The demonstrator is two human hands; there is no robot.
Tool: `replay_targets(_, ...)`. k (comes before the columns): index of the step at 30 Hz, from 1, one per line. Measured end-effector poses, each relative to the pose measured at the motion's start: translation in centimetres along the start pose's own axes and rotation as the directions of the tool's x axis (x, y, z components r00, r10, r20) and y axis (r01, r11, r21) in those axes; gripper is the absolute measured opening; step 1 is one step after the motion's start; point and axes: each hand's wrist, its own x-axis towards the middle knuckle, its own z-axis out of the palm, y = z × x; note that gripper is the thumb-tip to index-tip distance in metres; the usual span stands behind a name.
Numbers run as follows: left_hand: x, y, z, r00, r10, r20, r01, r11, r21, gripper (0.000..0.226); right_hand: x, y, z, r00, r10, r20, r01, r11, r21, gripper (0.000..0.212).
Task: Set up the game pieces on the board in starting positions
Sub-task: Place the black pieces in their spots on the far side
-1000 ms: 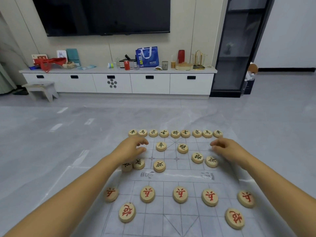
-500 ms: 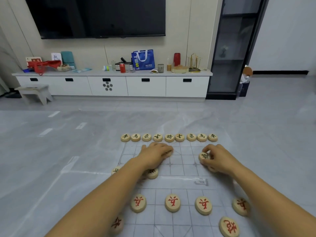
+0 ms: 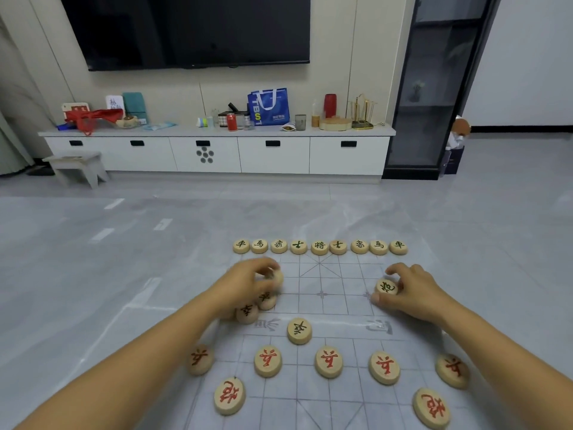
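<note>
A thin printed board sheet (image 3: pixel 322 308) lies on the grey floor. Along its far edge stands a full row of black-lettered wooden discs (image 3: pixel 319 247). Red-lettered discs (image 3: pixel 328 361) form a row near me, with two more red discs closer at the left and right. My left hand (image 3: pixel 248 282) is closed around a black disc (image 3: pixel 277 276) on the left side of the board. Two black discs (image 3: pixel 257 305) lie just below that hand. One loose black disc (image 3: pixel 299 330) rests at the river. My right hand (image 3: pixel 409 290) pinches a black disc (image 3: pixel 387 287) on the right side.
A white low cabinet (image 3: pixel 217 153) with a blue bag, a can and other clutter runs along the far wall under a dark TV. A small stool (image 3: pixel 77 166) stands at the left, a dark glass cabinet (image 3: pixel 434 88) at the right. Grey floor surrounds the board.
Both hands moved outward with a black disc each, the left one to the left side, the right one to the right side. The middle of the board's far half now holds no discs.
</note>
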Motion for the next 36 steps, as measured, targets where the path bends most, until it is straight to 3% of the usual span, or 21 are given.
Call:
replay_targets(3,1.2,-2.6,-2.5,0.963,-0.168,-0.21,0.166,0.986,-0.029,0.021,-0.2,0.6,-0.6,0.995,-0.079,0.056,0.079,0.997,0.005,0.048)
replay_targets(6,1.8,-4.2,-3.5,0.936,-0.245,-0.251,0.275,0.957,0.09,0.029,0.4,1.1,-0.3,0.999,-0.045,-0.022,0.046,0.997,0.067,0.031)
replay_targets(9,2.0,-3.9,-2.8,0.928,-0.258,-0.268,0.292,0.952,0.093,0.031,1.3,1.7,-0.3,0.986,0.079,-0.146,-0.046,0.975,0.217,0.03)
replay_targets(14,2.6,-2.1,-0.9,0.941,-0.288,-0.176,0.305,0.949,0.078,0.034,2.9,1.6,0.0,0.978,0.077,-0.196,-0.054,0.991,0.122,0.034)
replay_targets(21,2.0,-2.7,-3.5,0.947,-0.321,-0.008,0.321,0.944,0.075,0.051,2.7,2.4,-0.3,0.998,0.037,-0.043,-0.014,0.897,0.443,0.045)
replay_targets(25,1.6,-3.1,-3.1,0.964,-0.265,-0.003,0.264,0.959,0.103,0.049,2.6,2.3,-0.2,0.997,0.019,-0.069,0.012,0.907,0.421,0.032)
replay_targets(30,2.5,-3.1,-1.9,0.976,-0.216,-0.021,0.216,0.968,0.128,0.049,2.0,2.1,-0.1,0.993,0.037,-0.116,0.022,0.882,0.47,0.031)
replay_targets(33,2.9,-3.6,-1.4,0.966,-0.256,-0.047,0.259,0.961,0.096,0.051,1.7,2.5,0.1,0.975,0.093,-0.204,0.037,0.832,0.554,0.027)
replay_targets(36,3.1,-4.2,-1.0,0.956,-0.281,-0.081,0.286,0.957,0.059,0.046,1.5,3.1,-0.2,0.95,0.173,-0.261,0.06,0.717,0.694,0.031)
